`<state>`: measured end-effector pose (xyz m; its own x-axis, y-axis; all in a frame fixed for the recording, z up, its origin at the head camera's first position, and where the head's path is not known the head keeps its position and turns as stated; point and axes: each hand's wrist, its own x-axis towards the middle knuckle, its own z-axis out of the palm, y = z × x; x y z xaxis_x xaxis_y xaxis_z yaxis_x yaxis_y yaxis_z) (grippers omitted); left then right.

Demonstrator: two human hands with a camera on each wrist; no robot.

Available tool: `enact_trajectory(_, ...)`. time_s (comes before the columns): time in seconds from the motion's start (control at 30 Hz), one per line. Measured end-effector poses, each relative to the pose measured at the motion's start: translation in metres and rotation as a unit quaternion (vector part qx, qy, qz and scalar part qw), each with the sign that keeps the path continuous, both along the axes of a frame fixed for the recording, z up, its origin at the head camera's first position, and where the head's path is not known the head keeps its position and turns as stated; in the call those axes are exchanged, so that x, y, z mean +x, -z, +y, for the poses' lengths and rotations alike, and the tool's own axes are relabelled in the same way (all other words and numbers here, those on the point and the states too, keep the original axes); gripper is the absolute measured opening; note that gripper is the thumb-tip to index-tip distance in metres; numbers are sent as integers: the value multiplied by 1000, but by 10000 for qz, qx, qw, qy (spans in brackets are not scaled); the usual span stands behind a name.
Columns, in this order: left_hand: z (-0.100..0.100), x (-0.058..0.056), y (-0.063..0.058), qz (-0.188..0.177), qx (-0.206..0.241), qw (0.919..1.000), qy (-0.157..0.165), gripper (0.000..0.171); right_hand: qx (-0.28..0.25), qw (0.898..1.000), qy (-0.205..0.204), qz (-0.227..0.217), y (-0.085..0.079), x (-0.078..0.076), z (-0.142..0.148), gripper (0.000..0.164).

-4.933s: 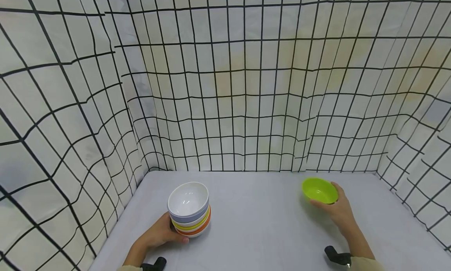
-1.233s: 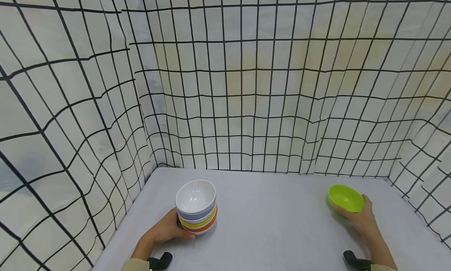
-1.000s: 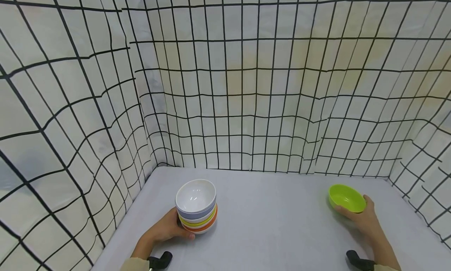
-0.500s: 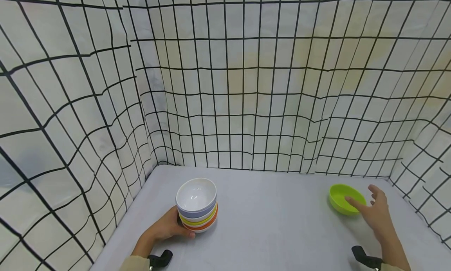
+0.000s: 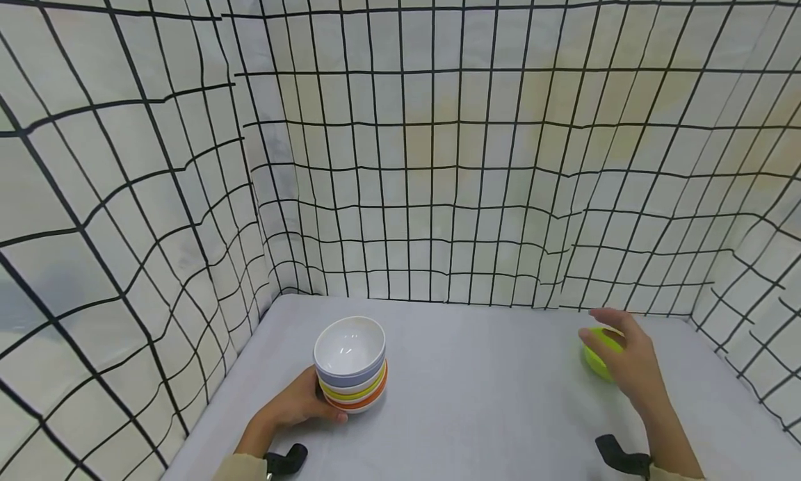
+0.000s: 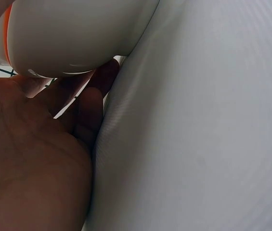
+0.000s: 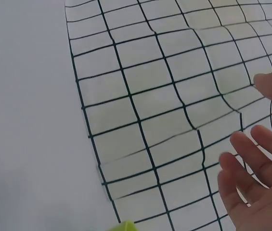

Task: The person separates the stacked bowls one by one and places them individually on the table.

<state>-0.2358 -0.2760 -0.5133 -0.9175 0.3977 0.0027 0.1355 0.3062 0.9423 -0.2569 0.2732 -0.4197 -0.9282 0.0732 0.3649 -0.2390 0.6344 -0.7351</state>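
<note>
Head view: a stack of bowls (image 5: 352, 375) is located on the left part of the white-covered table (image 5: 475, 390), held at its lower side by the left hand (image 5: 299, 402). The thumb lies across the near side at the base; the other fingers are largely hidden behind the stack. The stack's long axis stands roughly upright, with the mouth of the top bowl facing up and showing a glossy white interior. The outer bands read, top to bottom: pale blue-violet, white, yellow, white, orange, then a white base. The far side is turned from view, so any marking there cannot be told.

A green bowl (image 5: 594, 367) is on the right part of the table, well apart from the stack. It is round in form, its mouth facing upward as far as the visible rim shows; much of it is covered by the right hand (image 5: 633, 361). That hand grips nothing: thumb and fingers are spread, with a wide gap between them. In the right wrist view the fingers are loosely bent and apart from the small green edge at the bottom of the frame.

Left wrist view: the hand lies close to the table cloth, below a pale curved bowl wall with an orange edge.

Behind the table stands a white wall (image 5: 446, 147) ruled with black grid lines. Black devices (image 5: 288, 460) are worn at both wrists, beside beige sleeves (image 5: 240, 468).
</note>
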Motion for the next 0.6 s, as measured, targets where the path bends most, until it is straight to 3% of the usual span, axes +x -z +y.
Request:
enact_trajectory(0.2,0,-1,1,5,53,10000,16,106,-19,9942,-958,493,-3,6,-31,35)
enact_trajectory(0.6,-1,-3,3,-26,281,9995,164,105,-549,9703,-2354,-55,2,21,-96,31)
